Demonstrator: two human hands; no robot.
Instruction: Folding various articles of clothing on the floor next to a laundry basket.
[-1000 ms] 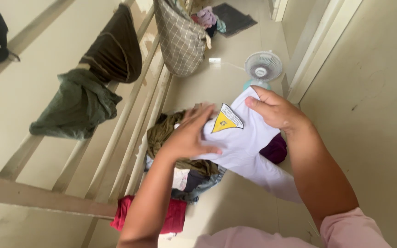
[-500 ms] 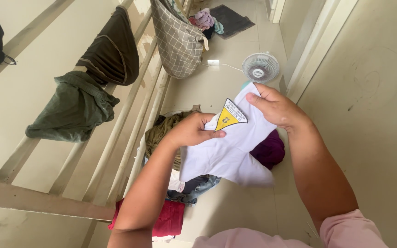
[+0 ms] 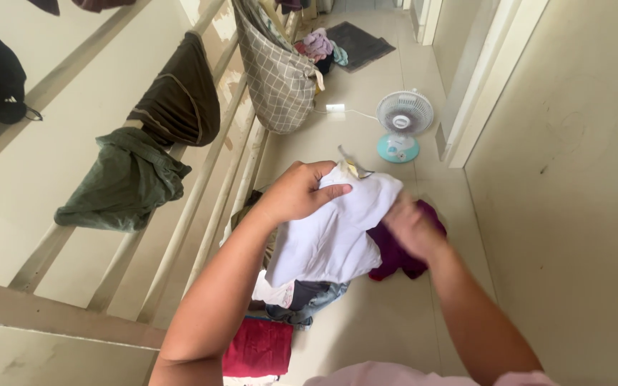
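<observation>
Fingers of the left hand (image 3: 302,191) pinch the top of a white shirt (image 3: 334,232), holding it up over the clothes pile (image 3: 291,293) on the floor. Blurred right hand (image 3: 410,229) touches its lower edge; grip unclear.

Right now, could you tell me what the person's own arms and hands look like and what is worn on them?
Both forearms are bare, with no watch, ring, bracelet or glove to be seen. The left hand shows sharply; the right hand is blurred. A pale pink garment shows at the bottom edge, near the right upper arm, apparently a short sleeve.
</observation>
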